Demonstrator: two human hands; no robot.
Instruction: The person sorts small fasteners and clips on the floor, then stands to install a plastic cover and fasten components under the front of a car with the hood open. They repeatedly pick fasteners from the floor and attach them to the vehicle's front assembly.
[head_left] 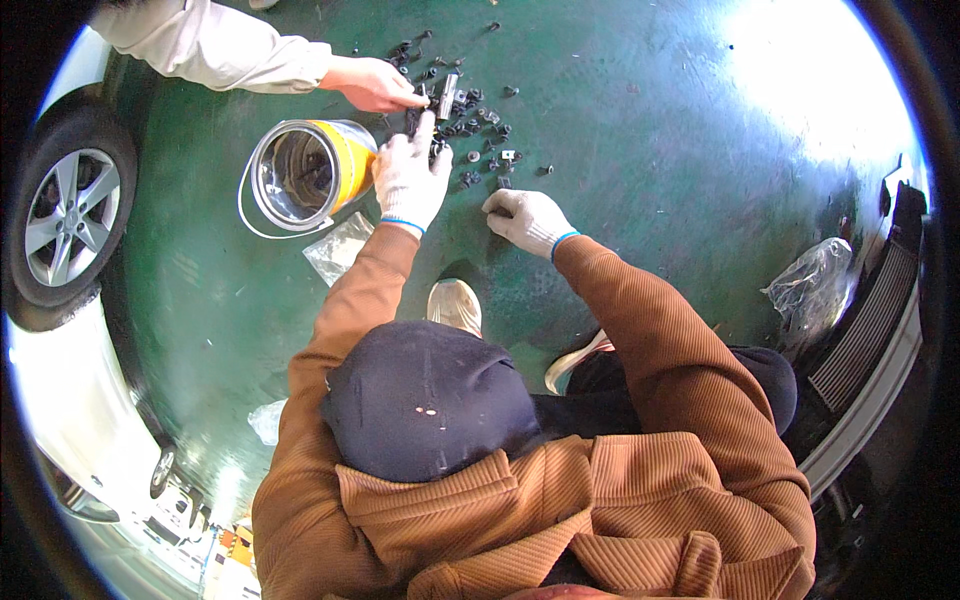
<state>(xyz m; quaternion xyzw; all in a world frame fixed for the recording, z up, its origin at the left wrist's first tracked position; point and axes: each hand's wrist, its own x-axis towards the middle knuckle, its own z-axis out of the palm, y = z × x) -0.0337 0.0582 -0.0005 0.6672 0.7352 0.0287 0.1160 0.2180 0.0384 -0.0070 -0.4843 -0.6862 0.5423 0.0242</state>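
Observation:
Several small black clips and fasteners [470,125] lie scattered on the green floor. My left hand [410,180], in a white glove, reaches into the pile with its index finger stretched out and touching the pieces; it holds nothing. My right hand [525,220], also gloved, rests on the floor just below the pile with its fingers curled in. Whether a piece is inside them is hidden. Another person's bare hand [375,85], on a beige sleeve, picks at the same pile from the upper left.
A yellow metal can [335,150] with a wire handle lies on its side left of my left hand, a clear plastic bag [340,245] below it. A car wheel [70,215] is at far left. A bumper grille [870,330] and crumpled plastic [815,285] are at right.

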